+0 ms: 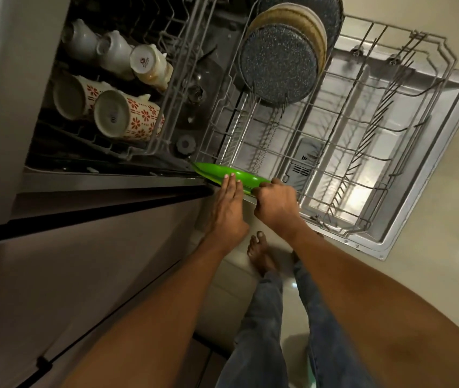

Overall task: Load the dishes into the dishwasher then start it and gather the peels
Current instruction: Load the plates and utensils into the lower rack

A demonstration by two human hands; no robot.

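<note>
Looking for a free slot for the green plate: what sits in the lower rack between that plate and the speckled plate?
Only bare wire tines in the lower rack between the green plate and the speckled plate, per the head view.

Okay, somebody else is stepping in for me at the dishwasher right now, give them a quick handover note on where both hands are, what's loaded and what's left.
Right hand: grips the near edge of the flat bright green plastic plate.
Left hand: fingers straight, resting on the same plate, steadying it.
The plate is over the near corner of the grey wire lower rack, not yet slotted.
Done: speckled dark round plates with beige ones stand in the lower rack; white and red-flowered ceramic mugs sit upside down in the upper rack.
Left: slot the green plate, push the racks in, shut the door, start the machine, gather the peels (none in view).
</note>
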